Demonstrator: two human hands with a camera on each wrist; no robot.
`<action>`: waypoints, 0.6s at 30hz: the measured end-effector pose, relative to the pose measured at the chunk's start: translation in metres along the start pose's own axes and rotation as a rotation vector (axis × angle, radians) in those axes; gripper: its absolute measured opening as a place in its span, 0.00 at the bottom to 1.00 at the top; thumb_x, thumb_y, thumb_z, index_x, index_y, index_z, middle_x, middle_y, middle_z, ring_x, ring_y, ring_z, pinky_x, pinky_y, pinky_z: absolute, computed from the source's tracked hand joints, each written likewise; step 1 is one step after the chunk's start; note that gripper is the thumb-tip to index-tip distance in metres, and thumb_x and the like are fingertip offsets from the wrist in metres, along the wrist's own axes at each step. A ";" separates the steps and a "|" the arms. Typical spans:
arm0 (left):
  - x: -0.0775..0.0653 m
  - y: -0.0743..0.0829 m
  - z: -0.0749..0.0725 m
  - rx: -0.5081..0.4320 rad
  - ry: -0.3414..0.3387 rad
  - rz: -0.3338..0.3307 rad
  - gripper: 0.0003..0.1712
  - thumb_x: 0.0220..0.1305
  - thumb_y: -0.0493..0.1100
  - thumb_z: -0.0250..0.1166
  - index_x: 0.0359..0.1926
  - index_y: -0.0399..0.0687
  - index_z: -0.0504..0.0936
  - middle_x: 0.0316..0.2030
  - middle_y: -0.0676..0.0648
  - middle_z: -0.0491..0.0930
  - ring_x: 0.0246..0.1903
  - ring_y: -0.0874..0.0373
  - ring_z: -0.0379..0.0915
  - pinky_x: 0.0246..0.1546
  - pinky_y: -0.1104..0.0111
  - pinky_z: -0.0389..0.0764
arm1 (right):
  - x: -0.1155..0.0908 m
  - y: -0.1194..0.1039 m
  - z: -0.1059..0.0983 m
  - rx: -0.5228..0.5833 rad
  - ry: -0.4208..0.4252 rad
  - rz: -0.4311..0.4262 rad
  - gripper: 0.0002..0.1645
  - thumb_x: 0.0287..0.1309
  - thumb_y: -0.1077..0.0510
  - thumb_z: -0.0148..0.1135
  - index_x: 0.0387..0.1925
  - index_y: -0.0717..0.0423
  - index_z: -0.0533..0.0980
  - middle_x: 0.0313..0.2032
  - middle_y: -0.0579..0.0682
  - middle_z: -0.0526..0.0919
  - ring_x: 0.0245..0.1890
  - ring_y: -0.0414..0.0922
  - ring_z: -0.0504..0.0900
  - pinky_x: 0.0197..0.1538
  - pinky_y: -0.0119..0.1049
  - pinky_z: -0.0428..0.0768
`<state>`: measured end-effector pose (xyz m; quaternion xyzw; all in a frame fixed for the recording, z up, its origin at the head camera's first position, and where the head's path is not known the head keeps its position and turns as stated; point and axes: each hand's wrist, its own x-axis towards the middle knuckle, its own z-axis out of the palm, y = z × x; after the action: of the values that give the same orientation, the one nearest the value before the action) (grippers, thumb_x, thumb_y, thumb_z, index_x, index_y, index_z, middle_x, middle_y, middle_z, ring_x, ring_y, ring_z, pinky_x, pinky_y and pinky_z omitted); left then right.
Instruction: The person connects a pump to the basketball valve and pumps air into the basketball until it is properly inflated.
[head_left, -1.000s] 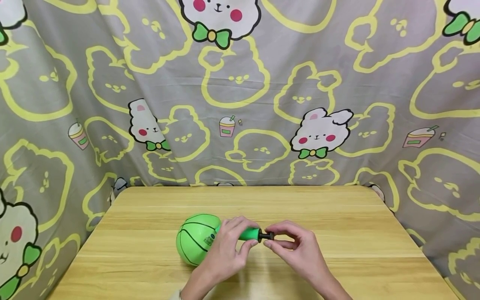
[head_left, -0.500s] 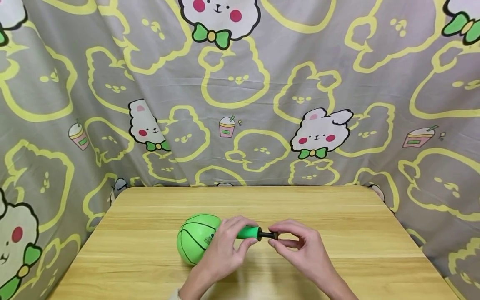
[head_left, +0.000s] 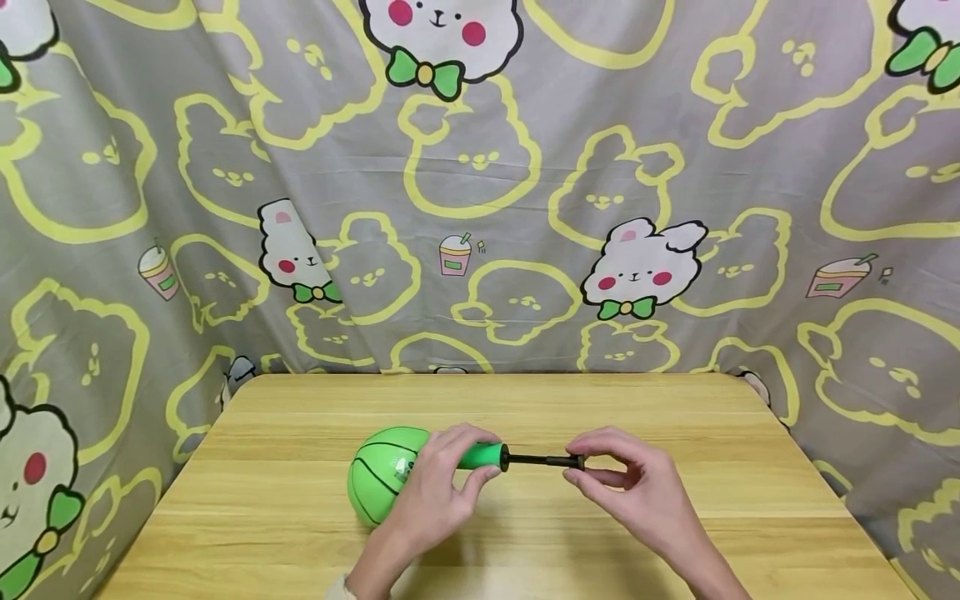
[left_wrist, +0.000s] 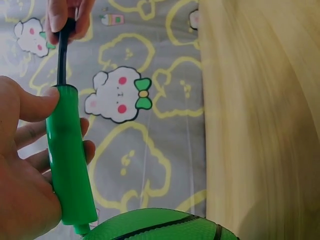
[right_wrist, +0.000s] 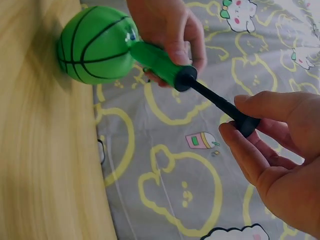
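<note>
A green ball with black seams [head_left: 378, 475] sits on the table, partly behind my left hand [head_left: 438, 492]. That hand grips the green barrel of a small hand pump [left_wrist: 70, 155], thumb on one side and fingers around the other. The pump's nozzle end meets the ball in the right wrist view. My right hand [head_left: 637, 479] pinches the black knob [right_wrist: 246, 124] at the end of the pump's rod between thumb and fingertips. Much of the black rod [head_left: 536, 459] shows between barrel and knob.
The wooden table [head_left: 675, 417] spreads around the hands. Behind and beside it hangs a grey curtain [head_left: 525, 192] printed with yellow outlines and white rabbits.
My right hand has moved to the right, drawing the black rod further out of the barrel. My left hand, the pump barrel and the ball have shifted slightly left.
</note>
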<state>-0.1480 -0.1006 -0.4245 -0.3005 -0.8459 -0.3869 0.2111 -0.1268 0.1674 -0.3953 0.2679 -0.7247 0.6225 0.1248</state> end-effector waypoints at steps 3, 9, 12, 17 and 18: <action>0.001 -0.003 -0.002 0.004 0.015 0.009 0.13 0.65 0.45 0.72 0.50 0.53 0.83 0.46 0.61 0.82 0.48 0.65 0.79 0.50 0.60 0.75 | 0.001 -0.003 -0.006 -0.026 0.005 0.015 0.18 0.52 0.75 0.74 0.44 0.59 0.84 0.44 0.57 0.85 0.45 0.44 0.85 0.41 0.43 0.86; 0.002 -0.005 -0.006 0.003 0.033 0.013 0.13 0.66 0.45 0.71 0.50 0.54 0.83 0.47 0.61 0.83 0.48 0.64 0.79 0.50 0.59 0.76 | 0.002 -0.006 -0.019 -0.031 -0.012 0.027 0.18 0.52 0.75 0.74 0.44 0.60 0.84 0.45 0.58 0.84 0.46 0.44 0.85 0.42 0.44 0.86; 0.002 -0.004 -0.006 -0.002 0.031 0.023 0.12 0.67 0.45 0.71 0.50 0.53 0.83 0.47 0.60 0.83 0.48 0.64 0.79 0.49 0.59 0.76 | 0.002 -0.007 -0.021 -0.024 -0.024 0.045 0.17 0.52 0.74 0.74 0.44 0.60 0.84 0.45 0.60 0.84 0.46 0.44 0.85 0.43 0.45 0.85; 0.001 -0.005 -0.006 0.001 0.040 0.034 0.12 0.67 0.44 0.71 0.50 0.53 0.83 0.46 0.60 0.83 0.47 0.64 0.80 0.48 0.60 0.76 | 0.003 -0.007 -0.021 -0.032 -0.015 0.067 0.18 0.52 0.73 0.74 0.46 0.64 0.83 0.45 0.57 0.85 0.45 0.45 0.86 0.44 0.44 0.85; 0.001 -0.005 -0.006 0.002 0.040 0.035 0.12 0.67 0.44 0.71 0.50 0.53 0.83 0.46 0.60 0.83 0.47 0.65 0.80 0.48 0.61 0.76 | 0.003 -0.007 -0.021 -0.033 -0.011 0.068 0.18 0.52 0.73 0.75 0.46 0.64 0.83 0.45 0.57 0.85 0.45 0.45 0.86 0.44 0.44 0.85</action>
<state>-0.1517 -0.1073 -0.4226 -0.3070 -0.8365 -0.3882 0.2352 -0.1283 0.1870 -0.3840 0.2446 -0.7440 0.6130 0.1039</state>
